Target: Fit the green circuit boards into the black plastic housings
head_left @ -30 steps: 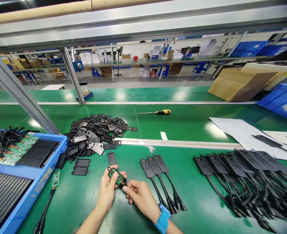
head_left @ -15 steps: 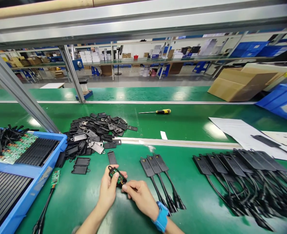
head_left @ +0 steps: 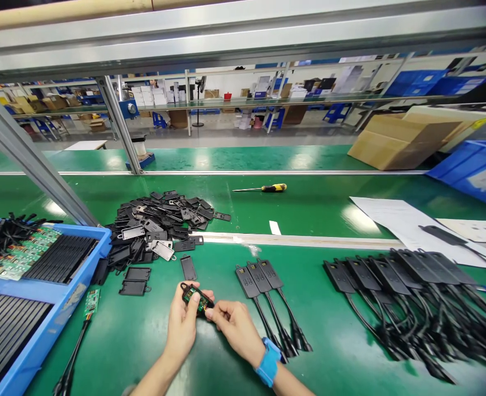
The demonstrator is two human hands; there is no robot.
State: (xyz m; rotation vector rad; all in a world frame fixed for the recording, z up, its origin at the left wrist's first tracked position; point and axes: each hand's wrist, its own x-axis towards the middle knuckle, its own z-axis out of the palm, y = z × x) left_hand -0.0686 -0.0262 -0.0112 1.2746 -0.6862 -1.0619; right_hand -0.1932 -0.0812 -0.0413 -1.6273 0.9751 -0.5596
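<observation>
My left hand [head_left: 182, 319] is closed around a black plastic case half with a green circuit board [head_left: 192, 296] lying in it, its thumb pressing on the board. At the board's lower right end, my right hand [head_left: 231, 324] pinches by the coloured wires; its fingers hide exactly what lies between them. Just beyond my hands lies a single black cover [head_left: 188, 268]. Three closed black cases [head_left: 258, 279] with cables are lined up to the right. A loose circuit board with a cable [head_left: 91, 304] rests at the left.
A heap of black covers [head_left: 160, 220] lies behind my hands. On the left stands a blue tray [head_left: 76, 278] of boards and black parts. Many cabled cases [head_left: 391, 278] lie at right, beside paper [head_left: 385, 217]. A screwdriver [head_left: 274, 188] lies farther back. A metal post [head_left: 121, 126] rises beyond.
The whole view has shifted slightly to the left. Both hands keep the same hold at the case, and the right fingertips have barely moved.
</observation>
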